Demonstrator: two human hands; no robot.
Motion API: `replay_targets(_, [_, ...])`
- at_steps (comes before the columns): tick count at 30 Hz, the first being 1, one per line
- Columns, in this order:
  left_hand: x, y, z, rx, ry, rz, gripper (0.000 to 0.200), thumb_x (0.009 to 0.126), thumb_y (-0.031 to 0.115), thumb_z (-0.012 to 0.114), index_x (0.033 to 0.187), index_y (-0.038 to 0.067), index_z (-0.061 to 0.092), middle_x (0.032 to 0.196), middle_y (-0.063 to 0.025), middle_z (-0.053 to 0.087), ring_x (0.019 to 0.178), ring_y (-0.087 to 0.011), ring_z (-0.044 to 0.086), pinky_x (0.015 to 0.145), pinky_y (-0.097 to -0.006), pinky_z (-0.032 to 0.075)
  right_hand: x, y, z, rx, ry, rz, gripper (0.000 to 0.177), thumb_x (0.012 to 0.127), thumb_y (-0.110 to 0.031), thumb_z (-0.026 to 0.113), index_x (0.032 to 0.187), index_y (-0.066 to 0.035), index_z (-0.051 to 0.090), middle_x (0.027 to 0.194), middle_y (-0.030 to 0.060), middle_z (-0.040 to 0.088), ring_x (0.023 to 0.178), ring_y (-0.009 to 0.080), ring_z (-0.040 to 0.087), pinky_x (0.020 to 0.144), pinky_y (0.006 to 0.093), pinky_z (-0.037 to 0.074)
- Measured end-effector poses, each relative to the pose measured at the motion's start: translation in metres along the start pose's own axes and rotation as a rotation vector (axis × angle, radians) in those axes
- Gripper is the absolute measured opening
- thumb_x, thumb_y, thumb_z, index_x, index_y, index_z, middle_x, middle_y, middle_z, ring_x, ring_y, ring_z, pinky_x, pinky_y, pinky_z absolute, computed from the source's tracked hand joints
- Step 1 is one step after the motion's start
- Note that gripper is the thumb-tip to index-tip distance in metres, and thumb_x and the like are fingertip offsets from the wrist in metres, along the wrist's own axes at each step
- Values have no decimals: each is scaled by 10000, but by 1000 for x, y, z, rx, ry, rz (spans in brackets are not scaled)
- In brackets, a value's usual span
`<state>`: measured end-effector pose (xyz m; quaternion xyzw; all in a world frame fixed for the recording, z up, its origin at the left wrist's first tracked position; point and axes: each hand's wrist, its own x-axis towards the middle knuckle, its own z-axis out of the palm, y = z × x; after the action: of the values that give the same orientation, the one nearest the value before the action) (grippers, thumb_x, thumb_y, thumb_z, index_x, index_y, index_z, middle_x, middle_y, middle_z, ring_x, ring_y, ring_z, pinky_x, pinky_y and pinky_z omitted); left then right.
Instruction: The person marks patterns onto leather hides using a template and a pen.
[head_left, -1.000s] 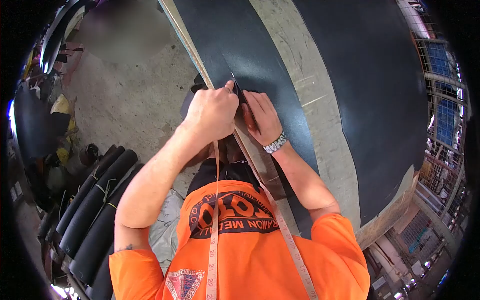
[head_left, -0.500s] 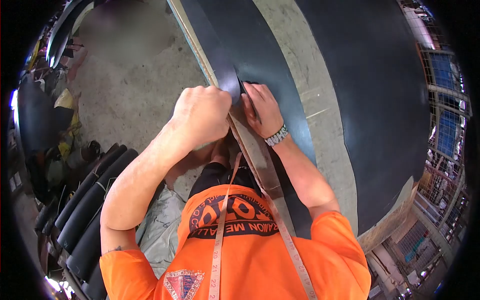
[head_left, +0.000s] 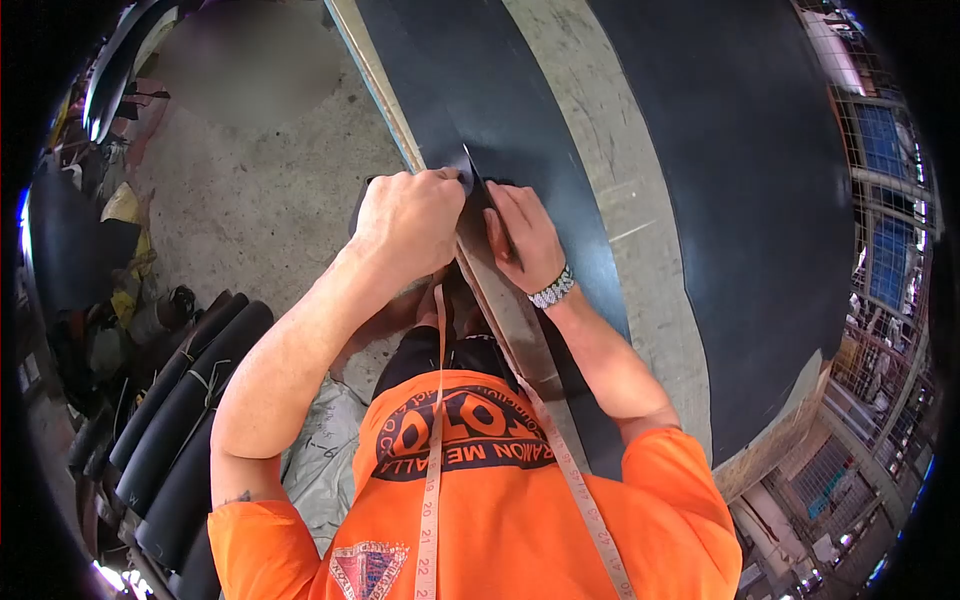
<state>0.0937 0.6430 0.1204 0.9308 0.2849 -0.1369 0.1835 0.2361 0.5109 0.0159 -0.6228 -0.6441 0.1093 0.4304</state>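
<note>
A long grey surface [head_left: 648, 265] with a worn, scuffed top runs from far to near. To its left lies a stained grey concrete floor [head_left: 250, 200]. A broad sheet of smooth black material [head_left: 765, 220] covers the right of the surface; a narrower black sheet of the same look [head_left: 500, 90] lies along its left, with bare grey between the two. This narrower sheet is the piece under both hands, and a raised flap of it catches the light beside the left fingers.

The person wears a bright orange printed T-shirt [head_left: 520, 530]. Near left, several thick black rolls [head_left: 165, 440] lie side by side, some tied with thin cord; a wire-mesh rack [head_left: 885, 220] stands at the far right.

The left hand [head_left: 412, 222] is over the surface's left edge, its grip closed on the flap — the fingertips are mostly hidden. The right hand [head_left: 527, 235] rests on the sheet just beside it, its grip closed around a thin, dark, pointed blade [head_left: 476, 178] between thumb and fingers, the tip towards the far left. A pale numbered tape measure [head_left: 427, 540] hangs down the shirt, and a grey-and-black patterned band [head_left: 553, 287] circles the right wrist.
</note>
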Motion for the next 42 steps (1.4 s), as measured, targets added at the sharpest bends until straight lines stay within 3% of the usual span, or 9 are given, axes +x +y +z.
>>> replay_targets(10, [11, 0, -21, 32, -112, 39, 244, 714, 108, 696, 913, -25, 741, 823, -216, 718, 804, -394, 720, 739, -478, 582, 31, 20, 19, 0, 38, -50, 440, 865, 44, 679, 1284, 64, 546, 1086, 198, 615, 967, 380, 601, 844, 459, 515])
replay_targets(19, [11, -8, -35, 40, -108, 102, 236, 678, 102, 689, 868, -30, 736, 747, -231, 684, 756, -415, 696, 727, -486, 570, 43, 27, 29, 25, 13, -10, 445, 863, 39, 661, 1290, 69, 538, 1115, 207, 608, 1030, 388, 587, 911, 464, 503])
replay_targets(28, [-11, -8, -62, -38, -86, 139, 295, 658, 94, 694, 928, -14, 743, 750, -216, 682, 758, -408, 687, 722, -488, 556, 109, 44, 51, -19, 8, -38, 470, 839, 20, 671, 1292, 50, 547, 1084, 195, 608, 1049, 387, 579, 916, 448, 489])
replay_targets(31, [-15, -30, -75, -26, -18, 100, 318, 686, 134, 721, 977, 9, 747, 769, -210, 695, 783, -407, 696, 745, -481, 562, 112, 43, 50, 5, 57, -59, 490, 821, -1, 685, 1292, 31, 552, 1051, 182, 604, 1028, 377, 575, 911, 445, 483])
replay_targets(34, [-14, -36, -88, -73, -56, -72, 308, 726, 186, 764, 987, 25, 734, 815, -197, 721, 817, -388, 715, 758, -478, 566, 104, 40, 48, -54, 79, -37, 441, 817, -47, 697, 1239, 26, 594, 1046, 173, 608, 990, 363, 580, 890, 464, 490])
replay_targets(37, [-1, -38, -68, -28, -46, -143, 349, 743, 231, 795, 1027, 46, 709, 826, -191, 731, 815, -382, 726, 747, -484, 567, 101, 40, 45, -132, 85, -36, 359, 857, -74, 684, 1192, 37, 622, 1050, 173, 617, 988, 356, 585, 870, 457, 498])
replay_targets(41, [23, -34, -36, 51, -22, -107, 431, 836, 226, 743, 1185, 9, 615, 815, -208, 725, 810, -407, 726, 740, -498, 570, 95, 29, 35, -112, 33, -1, 309, 914, -83, 651, 1190, 53, 621, 1047, 182, 616, 969, 366, 591, 856, 461, 500])
replay_targets(42, [26, -33, -41, -17, -47, -141, 408, 839, 155, 710, 1199, -8, 609, 852, -219, 729, 853, -404, 731, 757, -494, 570, 84, 25, 30, -79, 19, 17, 313, 917, -86, 651, 1196, 55, 619, 1051, 184, 617, 967, 370, 594, 854, 463, 502])
